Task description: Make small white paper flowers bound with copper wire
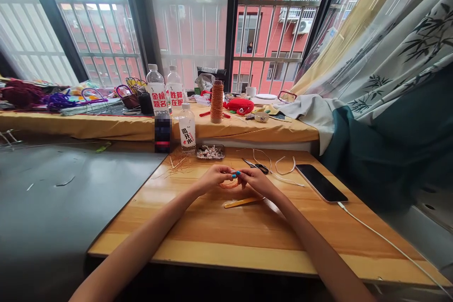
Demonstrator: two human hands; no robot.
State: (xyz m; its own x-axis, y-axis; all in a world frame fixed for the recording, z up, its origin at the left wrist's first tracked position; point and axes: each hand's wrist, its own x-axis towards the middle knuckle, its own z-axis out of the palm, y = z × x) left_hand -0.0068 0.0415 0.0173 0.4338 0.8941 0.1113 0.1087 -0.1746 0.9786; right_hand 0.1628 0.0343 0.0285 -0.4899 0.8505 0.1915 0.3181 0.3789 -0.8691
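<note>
My left hand (216,177) and my right hand (255,180) meet above the wooden table, thumbs and fingertips pinched close together. Between them is a thin orange cord, with a loose coil of the orange cord (229,185) hanging or lying just below the fingers. The fingers hide most of the pinched part. A yellow flat tool like tweezers (243,203) lies nearer to me, under my right wrist. Scissors with dark handles (261,168) rest just beyond my right hand. Off-white cord pieces (287,180) lie to the right of the scissors.
A clear tray of small parts (210,152) sits beyond my hands, beside a water bottle (187,130). On the cloth-covered ledge stand a cone of orange cord (217,102) and a red plush item (239,106). A phone (321,183) with a white cable (382,237) lies at right.
</note>
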